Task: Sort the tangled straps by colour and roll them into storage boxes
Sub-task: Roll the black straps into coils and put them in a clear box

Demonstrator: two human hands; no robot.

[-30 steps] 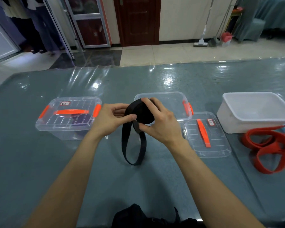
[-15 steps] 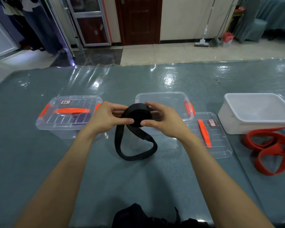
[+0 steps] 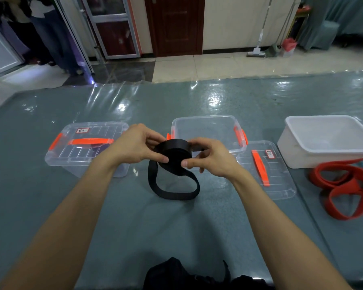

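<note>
Black strap (image 3: pixel 175 153) is flat woven webbing; judged light, soft, floppy and a bit slick. The coil will likely spring loose if released, so take it by pinching across the rim with the free end trapped under a thumb, not by the dangling part. Most of it is wound into a tight roll (image 3: pixel 172 147), held just above the table (image 3: pixel 176 231) in front of the open clear box (image 3: pixel 205 117). The unwound tail (image 3: pixel 176 194) drops down and lies as a loop on the table. Left hand (image 3: pixel 134 147) grips the roll, thumb on the near rim, fingers curled behind. Right hand (image 3: pixel 213 160) pinches the near-right rim with the thumb, other fingers curled round the far side. Both forearms come in from the bottom corners, wrists about level, palms facing each other. Lid (image 3: pixel 281 181) sits right of the open box, closed box (image 3: pixel 82 158) to the left. White bin (image 3: pixel 323 117) is far right, red straps (image 3: pixel 344 183) beside it. Dark bundle (image 3: pixel 176 273) at the bottom edge, can't tell what.
</note>
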